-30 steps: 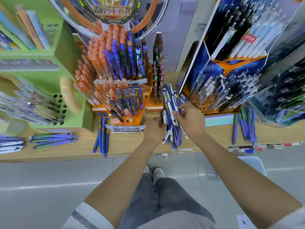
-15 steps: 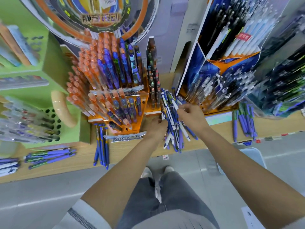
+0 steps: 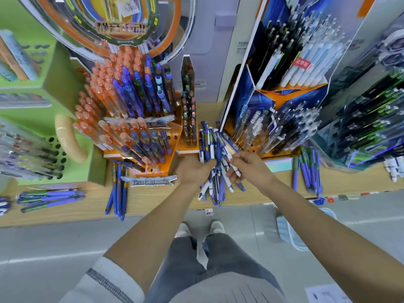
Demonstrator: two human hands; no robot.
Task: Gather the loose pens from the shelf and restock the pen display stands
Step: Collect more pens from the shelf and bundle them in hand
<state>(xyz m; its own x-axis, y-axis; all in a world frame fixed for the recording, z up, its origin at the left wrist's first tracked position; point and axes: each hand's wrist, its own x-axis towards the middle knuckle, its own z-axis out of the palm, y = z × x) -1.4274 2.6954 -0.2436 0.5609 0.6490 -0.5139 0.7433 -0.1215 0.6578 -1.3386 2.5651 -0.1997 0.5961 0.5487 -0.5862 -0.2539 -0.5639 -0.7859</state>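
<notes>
Together, left hand [image 3: 192, 169] and right hand [image 3: 249, 166] grip pens [image 3: 211, 146].

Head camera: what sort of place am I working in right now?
Most likely a stationery shop aisle. Tiered display stands packed with pens stand on a wooden shelf, small price labels are stuck along its front edge, and more loose pens lie on the shelf beside the stands.
</notes>
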